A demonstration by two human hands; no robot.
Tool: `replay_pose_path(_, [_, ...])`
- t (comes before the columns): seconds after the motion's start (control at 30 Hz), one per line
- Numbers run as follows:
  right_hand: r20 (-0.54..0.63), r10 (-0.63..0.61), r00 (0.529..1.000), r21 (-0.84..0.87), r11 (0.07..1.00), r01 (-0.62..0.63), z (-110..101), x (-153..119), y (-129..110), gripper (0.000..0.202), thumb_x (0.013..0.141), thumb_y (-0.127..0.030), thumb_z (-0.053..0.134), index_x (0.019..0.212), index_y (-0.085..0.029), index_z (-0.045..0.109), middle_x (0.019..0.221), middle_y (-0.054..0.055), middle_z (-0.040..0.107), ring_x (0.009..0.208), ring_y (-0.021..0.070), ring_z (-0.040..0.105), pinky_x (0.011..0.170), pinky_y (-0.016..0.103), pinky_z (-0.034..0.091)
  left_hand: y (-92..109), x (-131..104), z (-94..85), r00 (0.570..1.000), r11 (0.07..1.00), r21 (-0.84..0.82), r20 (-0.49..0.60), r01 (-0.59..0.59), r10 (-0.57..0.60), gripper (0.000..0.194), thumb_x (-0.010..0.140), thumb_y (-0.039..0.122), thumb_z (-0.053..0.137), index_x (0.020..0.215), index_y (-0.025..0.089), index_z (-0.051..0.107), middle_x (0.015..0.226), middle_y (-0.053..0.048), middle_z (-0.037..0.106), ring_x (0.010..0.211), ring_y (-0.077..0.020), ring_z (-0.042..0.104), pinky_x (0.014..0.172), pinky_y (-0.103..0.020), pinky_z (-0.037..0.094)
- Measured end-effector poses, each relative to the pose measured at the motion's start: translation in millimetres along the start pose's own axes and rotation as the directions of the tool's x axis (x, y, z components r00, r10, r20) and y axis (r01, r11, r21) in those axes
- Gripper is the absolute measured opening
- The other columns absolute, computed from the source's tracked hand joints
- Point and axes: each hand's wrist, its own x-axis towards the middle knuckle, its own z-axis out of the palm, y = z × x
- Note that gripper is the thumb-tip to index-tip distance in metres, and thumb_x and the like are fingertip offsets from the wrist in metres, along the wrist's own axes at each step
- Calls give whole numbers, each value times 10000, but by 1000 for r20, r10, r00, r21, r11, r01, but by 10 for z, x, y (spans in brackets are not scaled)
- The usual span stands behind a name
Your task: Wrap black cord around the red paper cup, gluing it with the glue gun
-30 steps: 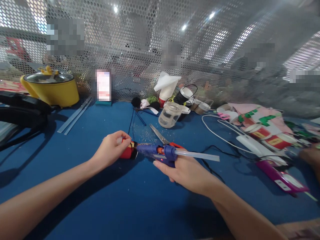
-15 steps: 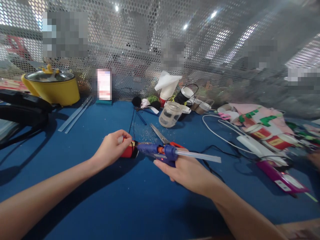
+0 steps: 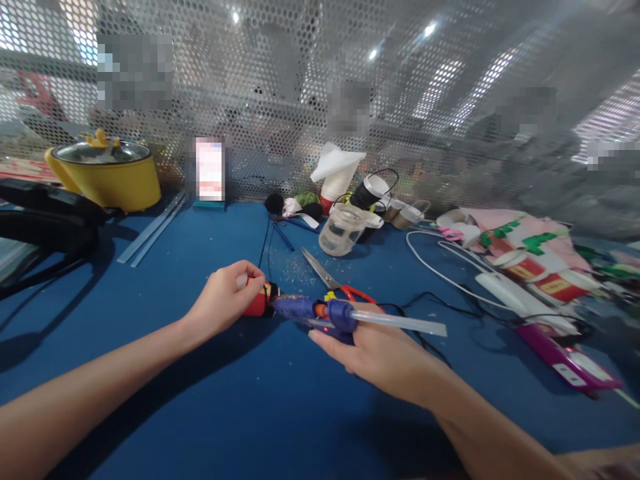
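Observation:
My left hand (image 3: 227, 293) is closed round a small red cup (image 3: 256, 303) with a black band at its right end. A blue glue gun (image 3: 305, 310) is gripped in my right hand (image 3: 380, 343), its nozzle touching or very near the black band. From the gun's back a clear glue stick (image 3: 405, 322) sticks out to the right. Scissors with red handles (image 3: 323, 270) lie open just behind the gun, partly hidden by it. A dark cord (image 3: 263, 247) runs from the cup toward the yarn balls at the back.
A clear plastic cup (image 3: 341, 232), yarn balls (image 3: 306, 203) and paper cups (image 3: 340, 183) stand at the back. Left are a yellow pot (image 3: 120, 177), glue sticks (image 3: 150, 233) and a phone (image 3: 210, 170). Cables, a white power strip (image 3: 520, 303) and a purple device (image 3: 565, 357) lie right.
The back of the glue gun and my right hand have dropped slightly, showing more of the red scissor handles and a small yellow piece. My left hand holds the cup almost unchanged.

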Motion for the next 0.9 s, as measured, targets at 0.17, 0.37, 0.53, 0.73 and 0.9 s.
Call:
replay_pose_path(0.17, [7,46,999,-5,999,-46,-9,9,-8,188,774,-334,450,726,-192,565,425,-45,483,396,113,472,466,228,356,8,-6,-2,1000,1000,-3,4,-5,5,193,736,327,453,735,171,568,599,7,580,539,-126,484,479,-208,347])
replay_pose_path(0.37, [37,76,996,31,997,-77,-24,13,2,257,777,-355,433,618,-192,551,371,-42,464,373,115,471,443,232,358,-14,-27,3,999,999,-6,-5,-37,37,192,744,323,454,742,172,571,708,-9,623,611,-138,527,547,-226,383])
replay_pose_path(0.53, [110,145,983,126,979,-159,-45,31,17,339,780,-367,425,504,-185,497,379,-33,462,373,101,478,437,213,380,-37,-59,4,998,998,14,6,-64,64,210,760,339,440,768,172,567,697,-5,621,591,-133,518,555,-237,384])
replay_pose_path(0.73, [124,128,984,211,966,-152,-69,51,4,442,781,-357,427,374,-188,392,372,-19,454,372,88,463,434,201,396,-28,-101,7,994,993,30,2,-112,112,215,772,330,432,787,165,570,686,-6,619,584,-128,522,557,-233,386])
replay_pose_path(0.9, [98,102,990,229,966,-122,-66,75,40,405,780,-355,433,413,-185,405,384,-21,467,369,86,463,427,202,386,-14,-123,15,991,990,48,-11,-133,133,198,770,313,436,788,168,570,650,4,614,549,-116,516,526,-217,380])
